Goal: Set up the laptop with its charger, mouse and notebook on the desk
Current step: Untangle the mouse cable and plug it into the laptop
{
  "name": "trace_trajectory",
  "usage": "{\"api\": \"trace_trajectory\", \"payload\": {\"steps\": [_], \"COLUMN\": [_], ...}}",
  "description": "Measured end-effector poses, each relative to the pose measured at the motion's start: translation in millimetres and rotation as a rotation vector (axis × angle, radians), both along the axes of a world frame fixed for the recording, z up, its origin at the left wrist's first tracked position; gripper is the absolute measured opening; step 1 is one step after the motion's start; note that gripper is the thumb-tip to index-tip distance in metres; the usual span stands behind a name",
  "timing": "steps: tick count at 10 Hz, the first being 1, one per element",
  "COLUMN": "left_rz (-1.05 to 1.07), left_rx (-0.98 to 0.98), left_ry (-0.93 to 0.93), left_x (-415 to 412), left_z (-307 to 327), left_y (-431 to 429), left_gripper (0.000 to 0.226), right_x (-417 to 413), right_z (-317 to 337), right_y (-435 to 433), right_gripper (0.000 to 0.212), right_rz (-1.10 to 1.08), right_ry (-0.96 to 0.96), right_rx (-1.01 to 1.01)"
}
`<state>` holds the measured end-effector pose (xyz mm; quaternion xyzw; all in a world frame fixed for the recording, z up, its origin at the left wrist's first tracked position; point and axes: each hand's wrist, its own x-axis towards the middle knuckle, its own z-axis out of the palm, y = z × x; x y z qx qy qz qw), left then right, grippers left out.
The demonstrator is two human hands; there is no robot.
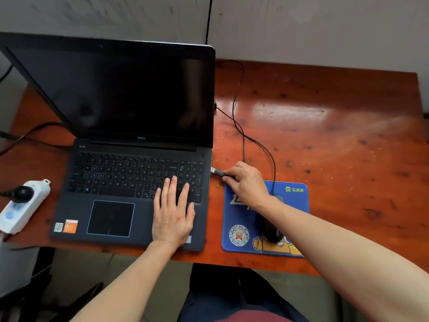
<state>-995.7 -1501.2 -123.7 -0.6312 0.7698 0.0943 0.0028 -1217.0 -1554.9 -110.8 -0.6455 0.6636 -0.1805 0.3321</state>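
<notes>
Laptop (111,173) sits open, screen dark, on the bench's (336,147) left half. Left hand (173,212) lies flat, fingers spread, on its keys. Right hand (247,182) pinches a USB plug (217,171) just beside its 3 o'clock edge. Mouse (271,228) rests on a pad (297,201) there; power strip (23,205) at 9 o'clock.

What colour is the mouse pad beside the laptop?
The mouse pad is blue with yellow cartoon artwork, head view.
</notes>
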Motion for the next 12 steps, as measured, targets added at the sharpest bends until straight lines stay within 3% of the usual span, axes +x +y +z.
{"api": "trace_trajectory", "payload": {"steps": [9, 12], "left_rz": [-0.044, -0.058], "left_rx": [-0.121, 0.07], "left_ry": [0.024, -0.021], "left_x": [7, 11], "left_z": [-18, 16], "left_y": [1, 13], "left_gripper": [0.052, 0.049], "right_x": [23, 27], "right_z": [0, 45], "right_y": [-16, 8], "right_gripper": [0.024, 0.031], "right_rz": [0.059, 0.187], "right_ry": [0.175, 0.367], "right_rx": [-0.062, -0.039]}}
